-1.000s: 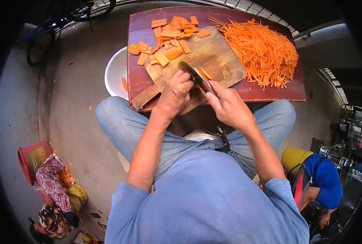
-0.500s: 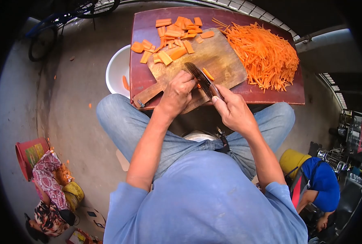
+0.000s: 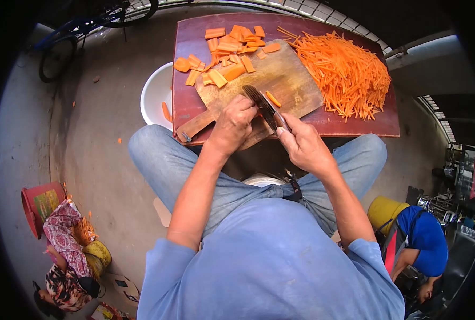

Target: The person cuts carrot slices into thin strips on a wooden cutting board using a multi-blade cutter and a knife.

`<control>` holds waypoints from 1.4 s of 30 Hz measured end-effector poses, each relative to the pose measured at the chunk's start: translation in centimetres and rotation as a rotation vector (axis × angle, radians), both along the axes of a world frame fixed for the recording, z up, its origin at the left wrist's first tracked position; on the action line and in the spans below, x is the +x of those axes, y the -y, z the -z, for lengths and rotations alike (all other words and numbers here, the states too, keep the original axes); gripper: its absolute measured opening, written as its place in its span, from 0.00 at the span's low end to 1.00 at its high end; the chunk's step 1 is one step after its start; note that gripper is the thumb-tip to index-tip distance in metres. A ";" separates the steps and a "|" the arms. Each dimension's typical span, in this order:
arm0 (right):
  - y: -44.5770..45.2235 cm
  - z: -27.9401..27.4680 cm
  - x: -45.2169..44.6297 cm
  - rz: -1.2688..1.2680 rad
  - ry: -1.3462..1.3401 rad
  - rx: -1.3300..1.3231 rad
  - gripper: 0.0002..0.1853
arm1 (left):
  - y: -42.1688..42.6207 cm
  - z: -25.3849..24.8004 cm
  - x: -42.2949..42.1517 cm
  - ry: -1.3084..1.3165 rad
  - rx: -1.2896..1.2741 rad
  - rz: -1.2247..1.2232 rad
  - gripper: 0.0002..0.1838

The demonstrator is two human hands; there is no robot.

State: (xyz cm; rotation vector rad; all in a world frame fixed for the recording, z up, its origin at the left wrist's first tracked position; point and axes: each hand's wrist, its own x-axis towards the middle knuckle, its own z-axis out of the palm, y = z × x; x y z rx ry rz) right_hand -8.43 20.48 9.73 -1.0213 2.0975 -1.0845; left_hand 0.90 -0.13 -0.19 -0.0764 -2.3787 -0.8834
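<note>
My right hand (image 3: pixel 305 144) is wrapped round the dark handle of a knife (image 3: pixel 260 102), whose blade slants up and left over the wooden cutting board (image 3: pixel 296 80). Close against the blade, my left hand (image 3: pixel 233 124) is closed with its fingers curled down on the board. It pins a carrot piece, mostly hidden by the fingers and blade. A thin carrot strip (image 3: pixel 272 98) lies on the board just right of the knife. Thick carrot slices (image 3: pixel 229 45) are heaped at the board's upper left. To the right rises a big pile of carrot shreds (image 3: pixel 349 74).
The board rests on a low red table (image 3: pixel 376 127). Beside its left edge stands a white basin (image 3: pixel 154 96) with carrot in it. One person (image 3: pixel 69 277) sits at lower left near a red bucket (image 3: pixel 40 208); another, in blue (image 3: pixel 421 240), bends at lower right.
The view has shifted slightly. Both hands stay nearly in place, and the knife blade remains beside my left fingers. The orange bit between them shows less now.
</note>
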 end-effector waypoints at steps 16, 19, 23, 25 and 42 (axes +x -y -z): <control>-0.4 2.1 0.1 -0.011 -0.065 -0.035 0.16 | -0.3 0.7 0.1 0.031 -0.070 -0.043 0.15; -0.3 2.3 0.0 -0.027 -0.093 -0.058 0.16 | -0.6 0.5 -0.1 -0.020 -0.073 -0.057 0.10; -0.6 1.1 -0.1 0.024 -0.014 -0.076 0.16 | -0.5 0.3 -0.2 -0.023 -0.082 -0.054 0.10; -0.7 0.2 -0.1 0.021 0.004 -0.049 0.15 | -0.6 0.3 0.2 0.001 -0.073 -0.056 0.11; -0.6 2.1 0.1 -0.003 -0.071 -0.052 0.13 | -0.7 0.4 0.0 -0.009 -0.106 -0.068 0.07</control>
